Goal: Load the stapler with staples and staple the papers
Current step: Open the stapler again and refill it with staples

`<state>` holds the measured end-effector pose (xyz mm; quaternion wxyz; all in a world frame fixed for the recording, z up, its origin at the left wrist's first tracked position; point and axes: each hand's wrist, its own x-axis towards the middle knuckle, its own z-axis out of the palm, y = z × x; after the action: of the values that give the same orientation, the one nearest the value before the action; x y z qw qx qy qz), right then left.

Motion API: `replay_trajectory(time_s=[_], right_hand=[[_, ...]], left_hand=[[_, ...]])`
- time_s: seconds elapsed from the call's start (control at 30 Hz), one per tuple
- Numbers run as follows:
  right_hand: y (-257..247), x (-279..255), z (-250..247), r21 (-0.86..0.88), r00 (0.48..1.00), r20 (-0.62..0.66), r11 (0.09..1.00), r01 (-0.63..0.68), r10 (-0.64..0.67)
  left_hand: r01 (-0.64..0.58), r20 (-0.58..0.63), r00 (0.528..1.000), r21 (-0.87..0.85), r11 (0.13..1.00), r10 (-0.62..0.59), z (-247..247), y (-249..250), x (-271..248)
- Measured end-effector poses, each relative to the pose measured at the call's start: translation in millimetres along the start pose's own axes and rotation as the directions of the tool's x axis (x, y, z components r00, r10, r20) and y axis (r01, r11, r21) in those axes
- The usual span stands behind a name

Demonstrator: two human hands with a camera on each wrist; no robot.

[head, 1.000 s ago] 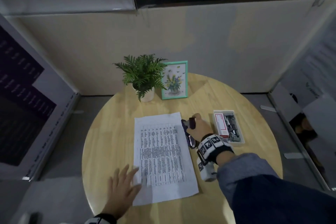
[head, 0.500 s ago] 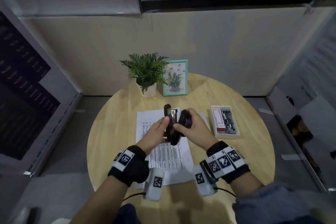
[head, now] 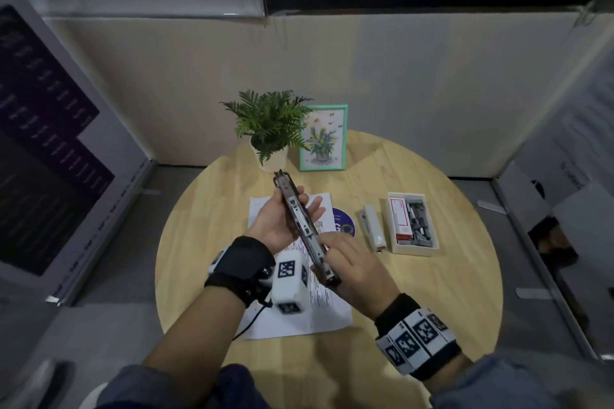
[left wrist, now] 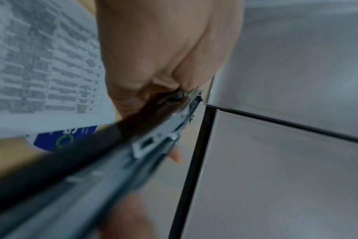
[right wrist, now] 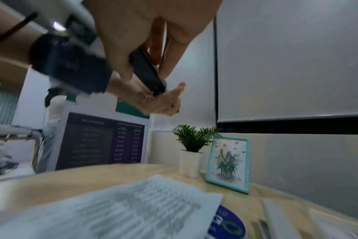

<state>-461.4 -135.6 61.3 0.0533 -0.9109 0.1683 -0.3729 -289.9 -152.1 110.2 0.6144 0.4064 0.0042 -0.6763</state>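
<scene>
Both hands hold the black stapler [head: 303,226] up above the printed papers [head: 300,319], which lie flat on the round wooden worktop [head: 432,309]. The stapler is swung open lengthwise, its metal channel facing up and its far tip pointing toward the potted fern [head: 269,124]. The left hand [head: 279,226] cradles the far half, palm up, fingers loosely curled beneath it. The right hand [head: 354,271] has its grip closed round the near end, forefinger laid along the top. To the right sit a white stapler [head: 373,226] and an open box of staples [head: 412,224]; a teal picture frame [head: 323,138] stands beside the fern.
</scene>
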Motion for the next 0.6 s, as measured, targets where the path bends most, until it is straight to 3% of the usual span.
replay_trajectory(time_s=[0.07, 0.2, 0.23, 0.3, 0.33, 0.4, 0.47, 0.5, 0.6], right_hand=[[5, -13, 6, -0.018, 1.0, 0.027, 1.0, 0.009, -0.009], [14, -38, 11, -0.051, 0.993, 0.115, 0.999, 0.019, -0.013], [19, -43, 11, -0.046, 0.993, 0.112, 0.999, -0.017, 0.022], [33, -49, 8, -0.029, 0.958, 0.035, 0.959, -0.283, 0.284], [43, -52, 5, -0.015, 0.883, -0.019, 0.883, -0.47, 0.469], [70, -55, -3, -0.035, 0.649, -0.059, 0.648, -0.761, 0.759], [100, -58, -12, -0.17, 0.408, 0.003, 0.402, -0.9, 0.913], [115, -60, -16, -0.262, 0.327, 0.036, 0.325, -0.909, 0.944], [152, -65, -24, -0.515, 0.236, 0.174, 0.292, -0.806, 0.956]], left_hand=[[0.045, 0.023, 0.999, -0.015, 0.999, -0.044, 2, 3, 2], [0.022, 0.014, 1.0, 0.111, 0.994, -0.024, 11, 2, 8], [0.01, 0.007, 1.0, 0.133, 0.991, -0.011, 12, 1, 10], [-0.008, 0.0, 1.0, 0.165, 0.986, 0.009, 15, -2, 12], [-0.013, -0.001, 1.0, 0.184, 0.983, 0.014, 15, -3, 13], [-0.02, 0.002, 1.0, 0.223, 0.975, 0.02, 14, -7, 13], [-0.022, 0.005, 1.0, 0.251, 0.968, 0.022, 12, -11, 15], [-0.024, 0.001, 1.0, 0.258, 0.966, 0.025, 10, -13, 16], [-0.027, -0.023, 0.999, 0.26, 0.965, 0.034, 4, -17, 21]])
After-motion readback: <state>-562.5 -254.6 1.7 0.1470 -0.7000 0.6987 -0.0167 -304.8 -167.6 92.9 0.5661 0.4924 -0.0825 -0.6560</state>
